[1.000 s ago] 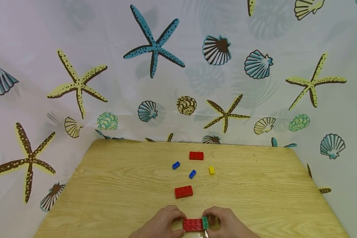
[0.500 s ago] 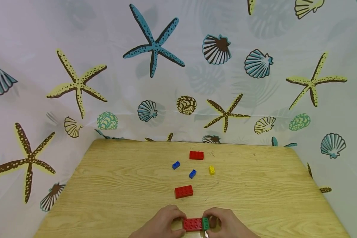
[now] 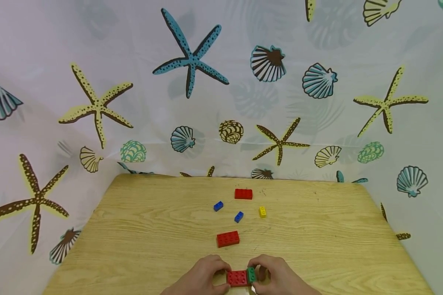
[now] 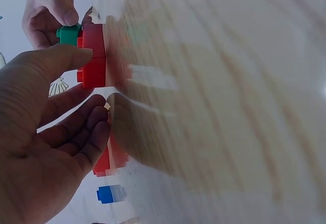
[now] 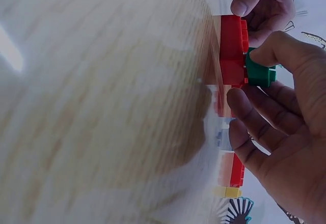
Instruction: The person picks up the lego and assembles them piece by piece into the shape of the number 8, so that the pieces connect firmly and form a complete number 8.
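Note:
A red brick (image 3: pixel 237 278) with studs on top lies on the table at the front middle. My left hand (image 3: pixel 206 273) grips its left end between thumb and fingers. In my right hand (image 3: pixel 278 273) a small green brick (image 3: pixel 251 275) is pinched between thumb and fingers, over the right end of the red one. From the right wrist view, the green brick (image 5: pixel 260 68) sits against the studded top of the red brick (image 5: pixel 232 51), crosswise to its length, with the thumb on its near side. Whether its studs are fully pressed together I cannot tell.
Just beyond the hands lies another red brick (image 3: pixel 228 239). Farther back are two small blue bricks (image 3: pixel 238 216), a small yellow brick (image 3: pixel 262 212) and a third red brick (image 3: pixel 243 194). A patterned curtain (image 3: pixel 221 98) encloses the back and sides of the wooden table (image 3: pixel 151 229).
My right hand has shifted slightly left with the green brick, which now covers the studs at the red brick's right end. The left hand keeps its hold, and the other bricks stay put.

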Tool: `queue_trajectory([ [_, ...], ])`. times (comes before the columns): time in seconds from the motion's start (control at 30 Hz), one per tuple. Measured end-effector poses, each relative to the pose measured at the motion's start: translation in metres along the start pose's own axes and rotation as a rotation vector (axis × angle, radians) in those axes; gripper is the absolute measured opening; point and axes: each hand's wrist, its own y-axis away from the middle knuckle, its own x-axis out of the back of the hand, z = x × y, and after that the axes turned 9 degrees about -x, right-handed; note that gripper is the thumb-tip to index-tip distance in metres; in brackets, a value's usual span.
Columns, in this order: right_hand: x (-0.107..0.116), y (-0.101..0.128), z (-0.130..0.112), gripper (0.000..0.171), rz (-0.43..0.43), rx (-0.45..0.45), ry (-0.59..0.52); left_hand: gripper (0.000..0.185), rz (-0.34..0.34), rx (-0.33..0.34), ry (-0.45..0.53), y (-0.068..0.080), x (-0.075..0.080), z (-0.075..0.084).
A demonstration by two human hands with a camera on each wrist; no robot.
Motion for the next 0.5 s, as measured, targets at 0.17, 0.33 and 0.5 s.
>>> queue_trajectory([
  [0.17,0.0003,-0.0015,-0.0026,0.029,0.003,-0.018,0.006,0.030,-0.008,0.014,-0.007,-0.0002,0.0014,0.0023],
  [0.33,0.0001,-0.0022,-0.0017,0.028,0.013,-0.013,0.022,0.030,0.000,0.002,-0.018,-0.0003,0.0015,0.0015],
  [0.5,-0.0005,-0.0033,-0.0015,0.026,0.013,-0.045,0.018,0.030,0.002,-0.003,-0.006,-0.0010,0.0005,-0.0012],
])
